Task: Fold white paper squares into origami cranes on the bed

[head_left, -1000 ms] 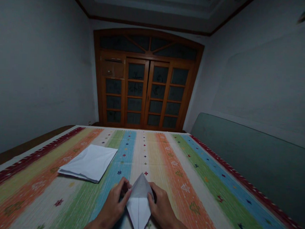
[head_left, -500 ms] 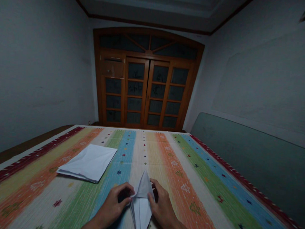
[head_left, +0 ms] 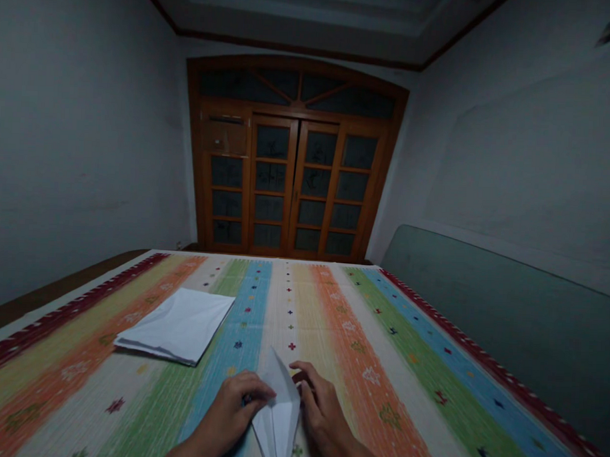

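Observation:
A narrow piece of folded white paper (head_left: 278, 414) with a pointed far end lies in front of me at the bottom middle of the view. Lengthwise creases run down its near half. My left hand (head_left: 236, 406) pinches its left edge between thumb and fingers. To the right, my right hand (head_left: 323, 409) has its fingers curled and apart, close beside the paper's right edge; whether the fingertips touch it is hard to tell. Further off on the left lies a stack of white paper sheets (head_left: 179, 325).
A striped, multicoloured cloth (head_left: 400, 365) covers the table. Along the right side stands a pale green padded backrest (head_left: 483, 295). Beyond the far table edge are wooden doors with glass panes (head_left: 292, 181).
The folded paper's tip has swung left and its upper part shows a broader face. My left fingers have moved further onto the paper. My right hand has loosened from its right side.

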A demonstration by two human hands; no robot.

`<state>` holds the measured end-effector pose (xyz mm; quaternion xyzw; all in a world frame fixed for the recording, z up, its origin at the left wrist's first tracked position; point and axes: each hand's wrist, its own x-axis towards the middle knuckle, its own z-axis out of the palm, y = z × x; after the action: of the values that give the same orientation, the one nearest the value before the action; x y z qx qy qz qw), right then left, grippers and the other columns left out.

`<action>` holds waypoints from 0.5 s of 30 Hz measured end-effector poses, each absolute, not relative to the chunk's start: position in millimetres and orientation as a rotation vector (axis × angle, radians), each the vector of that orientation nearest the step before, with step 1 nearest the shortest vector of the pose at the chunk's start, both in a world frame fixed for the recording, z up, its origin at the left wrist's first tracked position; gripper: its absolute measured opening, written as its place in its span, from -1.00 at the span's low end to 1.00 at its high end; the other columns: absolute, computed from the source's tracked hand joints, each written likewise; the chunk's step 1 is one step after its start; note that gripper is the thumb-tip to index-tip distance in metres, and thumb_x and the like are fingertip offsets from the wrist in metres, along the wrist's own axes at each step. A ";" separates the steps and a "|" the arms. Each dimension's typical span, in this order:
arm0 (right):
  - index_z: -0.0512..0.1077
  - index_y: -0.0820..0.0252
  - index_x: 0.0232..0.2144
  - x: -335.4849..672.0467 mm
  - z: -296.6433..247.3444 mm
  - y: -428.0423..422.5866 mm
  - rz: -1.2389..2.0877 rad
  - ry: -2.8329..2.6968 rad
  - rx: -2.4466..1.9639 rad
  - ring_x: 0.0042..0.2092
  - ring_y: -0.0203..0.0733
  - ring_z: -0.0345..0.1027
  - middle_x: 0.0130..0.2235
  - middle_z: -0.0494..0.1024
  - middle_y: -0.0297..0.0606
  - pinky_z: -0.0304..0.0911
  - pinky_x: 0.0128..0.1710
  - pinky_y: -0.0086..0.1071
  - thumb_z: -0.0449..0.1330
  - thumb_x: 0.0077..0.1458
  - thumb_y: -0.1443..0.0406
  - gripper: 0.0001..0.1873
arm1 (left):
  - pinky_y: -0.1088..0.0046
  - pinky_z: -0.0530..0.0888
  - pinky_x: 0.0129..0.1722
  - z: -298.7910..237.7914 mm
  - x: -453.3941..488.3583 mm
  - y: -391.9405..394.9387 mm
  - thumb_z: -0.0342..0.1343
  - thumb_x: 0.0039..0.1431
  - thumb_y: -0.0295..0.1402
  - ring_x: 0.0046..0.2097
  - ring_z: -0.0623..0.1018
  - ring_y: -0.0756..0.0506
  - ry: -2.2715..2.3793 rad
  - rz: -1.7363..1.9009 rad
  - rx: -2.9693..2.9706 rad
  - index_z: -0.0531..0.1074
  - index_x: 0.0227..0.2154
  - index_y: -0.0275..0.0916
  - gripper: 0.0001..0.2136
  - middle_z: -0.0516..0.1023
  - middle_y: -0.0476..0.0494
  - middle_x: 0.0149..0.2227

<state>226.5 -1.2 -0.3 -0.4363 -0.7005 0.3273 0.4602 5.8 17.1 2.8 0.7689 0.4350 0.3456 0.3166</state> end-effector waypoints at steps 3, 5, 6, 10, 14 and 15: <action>0.41 0.16 0.05 227.7 -2.3 0.3 0.858 -1.706 -1.071 -0.16 -0.06 0.51 -0.17 0.59 -0.14 0.36 -0.15 -0.26 0.04 0.29 0.21 -0.65 | 0.36 0.35 -0.18 4.3 7.1 16.4 0.10 0.06 -0.49 -0.23 0.52 -0.17 1.183 0.892 1.999 0.58 -0.35 -0.19 -0.83 0.63 -0.10 -0.31; 0.40 0.17 0.04 227.5 -3.5 1.9 0.915 -1.700 -1.042 -0.20 -0.07 0.51 -0.19 0.59 -0.14 0.37 -0.21 -0.29 0.12 0.21 0.25 -0.64 | 0.38 0.32 -0.25 7.3 8.7 15.8 0.08 0.00 -0.50 -0.30 0.49 -0.14 1.234 0.890 1.967 0.46 -0.42 -0.20 -0.89 0.56 -0.05 -0.39; 0.40 0.17 0.04 227.2 -4.0 2.7 0.944 -1.700 -1.021 -0.21 -0.09 0.50 -0.19 0.59 -0.15 0.37 -0.23 -0.30 0.15 0.17 0.28 -0.63 | 0.38 0.30 -0.27 9.0 9.4 15.4 0.08 -0.02 -0.49 -0.33 0.46 -0.13 1.263 0.895 1.953 0.39 -0.45 -0.19 -0.92 0.51 -0.02 -0.42; 0.40 0.17 0.04 226.7 -6.6 4.6 1.056 -1.683 -0.949 -0.29 -0.15 0.48 -0.23 0.57 -0.20 0.35 -0.29 -0.34 0.18 0.03 0.39 -0.53 | 0.40 0.24 -0.32 12.1 11.1 14.2 0.09 -0.07 -0.46 -0.37 0.39 -0.11 1.326 0.924 1.914 0.20 -0.46 -0.13 -0.83 0.37 0.06 -0.46; 0.40 0.16 0.05 226.5 -9.3 5.4 1.110 -1.656 -0.937 -0.35 -0.20 0.44 -0.25 0.55 -0.23 0.35 -0.32 -0.33 0.17 -0.05 0.42 -0.46 | 0.41 0.21 -0.34 6.5 10.5 15.1 0.09 -0.06 -0.47 -0.37 0.35 -0.10 1.331 0.931 1.903 0.15 -0.43 -0.11 -0.79 0.32 0.10 -0.46; 0.40 0.17 0.06 226.5 -9.4 5.4 1.110 -1.665 -0.938 -0.35 -0.20 0.44 -0.25 0.55 -0.23 0.35 -0.31 -0.32 0.18 -0.04 0.41 -0.46 | 0.41 0.21 -0.34 4.7 10.3 15.6 0.09 -0.06 -0.47 -0.37 0.34 -0.09 1.324 0.940 1.902 0.14 -0.43 -0.11 -0.78 0.32 0.10 -0.46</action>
<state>226.5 5.4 -9.4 -0.3792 -0.6732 0.4488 0.4491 10.3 15.6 4.7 0.7218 0.5026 0.3566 0.3149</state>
